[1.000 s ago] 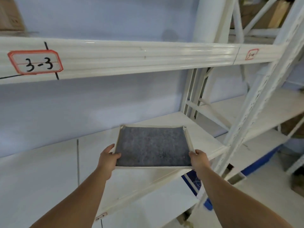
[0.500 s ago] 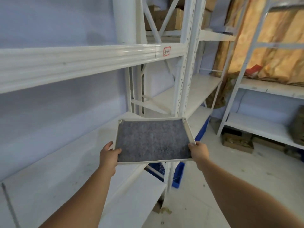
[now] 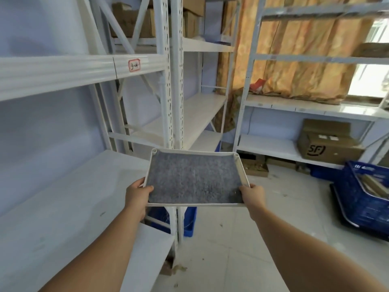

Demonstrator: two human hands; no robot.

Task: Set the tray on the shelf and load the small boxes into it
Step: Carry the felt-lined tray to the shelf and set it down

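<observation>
Item one, a shallow tray (image 3: 193, 180) with a grey felt floor and a low white rim, is being held in the air roughly level, near the front right corner of the white shelf (image 3: 63, 197), with its right part hanging out over the tiled floor (image 3: 231, 249). The left hand (image 3: 136, 193) is clasping the tray's near left corner, its grip pinching the rim with the thumb lying on the felt. The right hand (image 3: 253, 196) is clasping the near right corner, its grip curling round the rim in the same way. Both forearms are reaching forward from the bottom of the view. Behind the tray a perforated white upright (image 3: 168, 102) is standing at the shelf's right end, and the beam above is carrying a red-bordered label (image 3: 134, 65) whose writing is too blurred to read surely. Cardboard boxes (image 3: 130, 22) are sitting on the top level. A blue bin (image 3: 189, 220) is sitting on the floor at the foot of the upright. On the far rack a brown carton (image 3: 328, 144) marked SF is resting on a low level, a blue crate (image 3: 362, 192) is standing on the floor at the right, and an orange curtain (image 3: 305, 49) is hanging behind.
</observation>
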